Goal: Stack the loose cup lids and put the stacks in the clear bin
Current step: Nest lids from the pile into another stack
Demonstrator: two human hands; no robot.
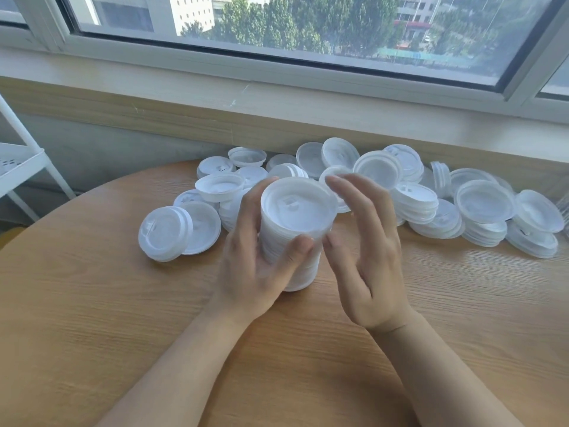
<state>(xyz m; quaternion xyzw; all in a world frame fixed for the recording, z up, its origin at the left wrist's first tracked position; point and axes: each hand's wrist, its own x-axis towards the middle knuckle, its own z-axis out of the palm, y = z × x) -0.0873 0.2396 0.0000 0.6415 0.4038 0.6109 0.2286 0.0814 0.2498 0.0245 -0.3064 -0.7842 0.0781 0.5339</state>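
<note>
rack: white metal, far left edge, partly out of frame, beside table.
table: round, light wood grain, pushed up against wall under window.
window: across top, trees and buildings outside.
left lid pair: two white lids overlapping, leftmost of the pile, lying on table, apart from the stack.
loose lids: white and translucent, scattered in a band along far table edge, left of centre to far right; some nested in short piles, some tilted on edge.
left hand: curled round left side of lid stack, fingers behind it, thumb pressed on the near side; firm hold.
lid stack: tall column of nested white lids, centre of table, leaning slightly toward camera, top lid's recess facing up; base at or on tabletop, contact hidden by left hand.
right hand: fingers straight and spread, palm facing the stack; thumb tip touching stack's right side, fingertips just beside top rim; holding nothing.
far-right lids: short nested piles at right end of band.
clear bin: only a sliver of clear plastic at right frame edge, probably the bin; cannot tell more.
</note>
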